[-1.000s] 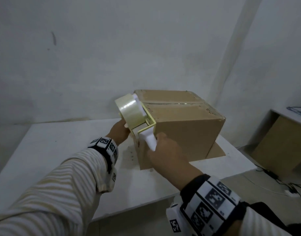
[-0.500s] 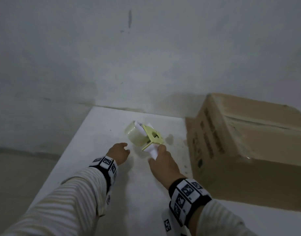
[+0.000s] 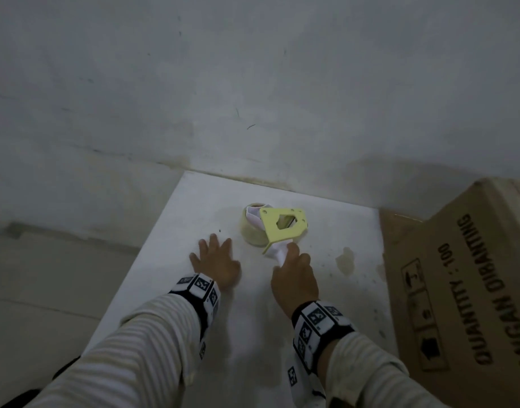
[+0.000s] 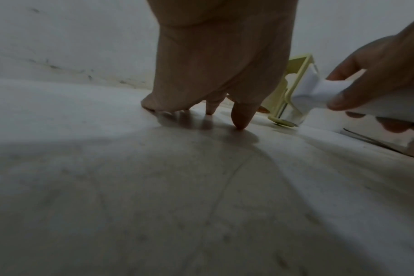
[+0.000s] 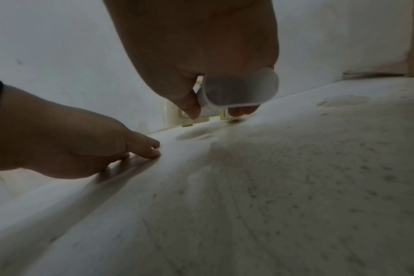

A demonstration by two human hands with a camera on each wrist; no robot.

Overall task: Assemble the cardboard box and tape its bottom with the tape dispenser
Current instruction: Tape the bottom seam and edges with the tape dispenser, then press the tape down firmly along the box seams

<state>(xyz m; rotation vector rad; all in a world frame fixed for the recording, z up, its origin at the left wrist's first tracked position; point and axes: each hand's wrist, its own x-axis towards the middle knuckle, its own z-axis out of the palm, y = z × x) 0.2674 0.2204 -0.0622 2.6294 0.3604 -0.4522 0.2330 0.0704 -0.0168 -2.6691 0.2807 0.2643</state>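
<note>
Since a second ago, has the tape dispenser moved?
Yes. The tape dispenser has come off the box and now lies on the table, left of it, its handle in the right hand.

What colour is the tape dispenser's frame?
Pale yellow; the tape dispenser has a white handle. The head view shows it best.

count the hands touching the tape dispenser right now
1. The right hand grips the tape dispenser by its white handle; the left hand rests fingers-down on the white table beside it, not touching it.

A white table (image 3: 152, 290) stands against a scuffed pale wall (image 3: 252, 83) in dim light
</note>
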